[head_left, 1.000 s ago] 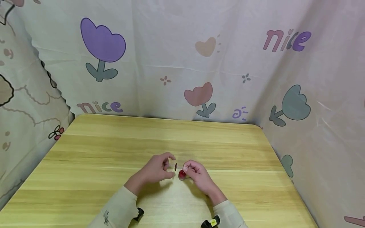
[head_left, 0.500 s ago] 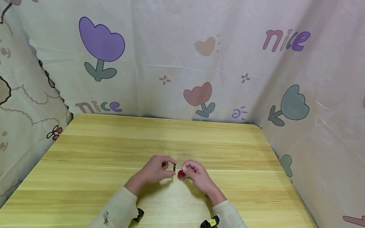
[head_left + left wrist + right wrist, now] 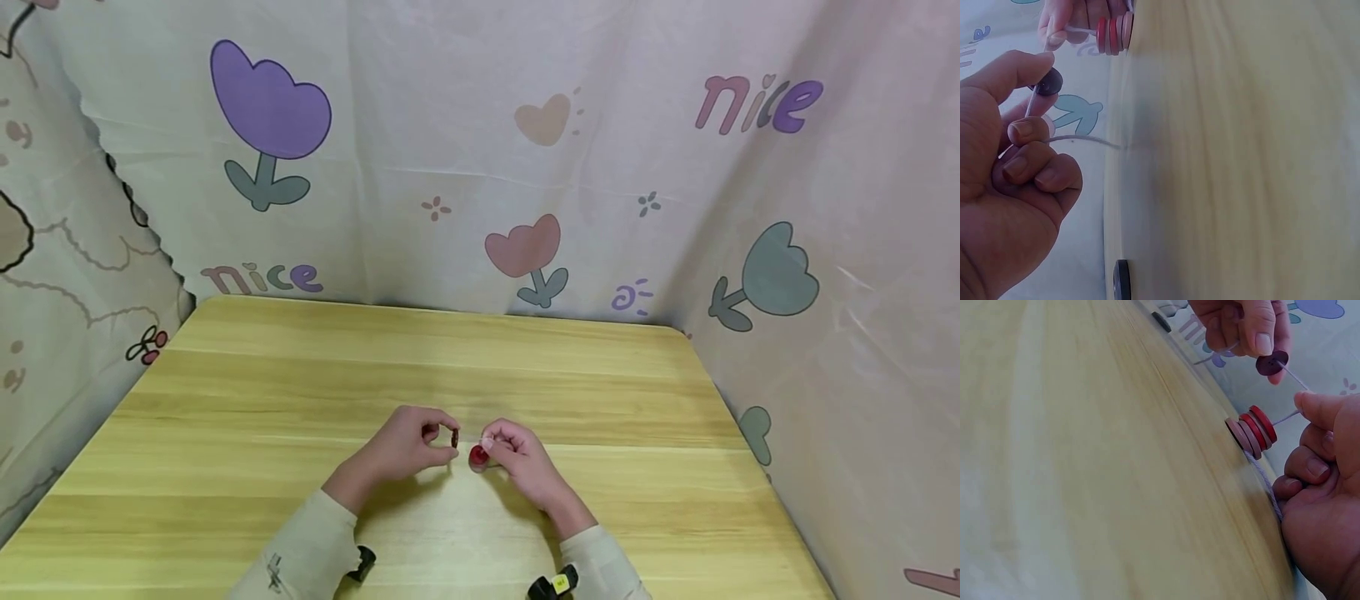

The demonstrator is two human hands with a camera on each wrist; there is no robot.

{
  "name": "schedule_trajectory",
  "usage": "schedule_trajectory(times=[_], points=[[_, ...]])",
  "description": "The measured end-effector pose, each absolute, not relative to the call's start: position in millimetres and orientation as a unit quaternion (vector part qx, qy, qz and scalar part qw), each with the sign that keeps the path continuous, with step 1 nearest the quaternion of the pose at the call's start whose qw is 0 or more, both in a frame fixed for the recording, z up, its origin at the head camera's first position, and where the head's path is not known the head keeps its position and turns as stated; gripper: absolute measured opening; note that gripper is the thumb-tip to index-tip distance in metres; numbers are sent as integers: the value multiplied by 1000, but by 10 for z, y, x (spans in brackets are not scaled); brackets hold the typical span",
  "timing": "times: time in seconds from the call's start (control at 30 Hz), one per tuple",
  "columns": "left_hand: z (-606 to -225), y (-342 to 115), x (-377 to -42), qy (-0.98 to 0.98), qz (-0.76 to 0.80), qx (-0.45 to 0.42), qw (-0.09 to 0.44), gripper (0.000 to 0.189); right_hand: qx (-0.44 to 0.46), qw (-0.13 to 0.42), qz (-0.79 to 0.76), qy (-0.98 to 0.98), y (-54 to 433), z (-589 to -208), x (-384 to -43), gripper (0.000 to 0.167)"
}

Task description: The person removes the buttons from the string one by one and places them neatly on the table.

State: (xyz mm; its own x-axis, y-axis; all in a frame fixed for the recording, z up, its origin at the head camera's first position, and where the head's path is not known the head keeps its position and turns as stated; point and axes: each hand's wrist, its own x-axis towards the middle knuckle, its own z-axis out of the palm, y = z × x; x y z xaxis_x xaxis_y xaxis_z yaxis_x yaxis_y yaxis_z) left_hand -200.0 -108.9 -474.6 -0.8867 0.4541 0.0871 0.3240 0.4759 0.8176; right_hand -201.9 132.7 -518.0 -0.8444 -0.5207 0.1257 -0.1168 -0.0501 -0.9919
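My left hand (image 3: 408,442) pinches a dark four-hole button (image 3: 1050,81) by its edge between thumb and forefinger, with the other fingers curled in. A pale string (image 3: 1294,376) passes through this button and runs to my right hand (image 3: 521,462), whose thumb and forefinger pinch it. Below the right fingertips, several red and pink buttons (image 3: 1252,431) sit stacked face to face on the same string, low over the table. One string tail (image 3: 1082,137) hangs from my left hand toward the tabletop; another trails from the stack under my right hand.
A wooden table (image 3: 300,367) spreads beneath both hands. A black flat disc (image 3: 1122,279) lies on it, near the left hand. Behind stands a pale curtain (image 3: 420,100) printed with flowers. Black wrist bands (image 3: 553,583) show below the sleeves.
My left thumb and forefinger have come together on the dark button, which hung between them before. The left hand has drawn slightly left with it. My right hand stays almost still.
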Motion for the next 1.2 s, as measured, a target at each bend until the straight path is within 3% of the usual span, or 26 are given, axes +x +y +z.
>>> schedule_trajectory(times=[1.2], points=[[-4783, -1346, -1989, 864, 461, 192, 60, 20, -241, 130, -677, 683, 1314, -5186, -2021, 21]])
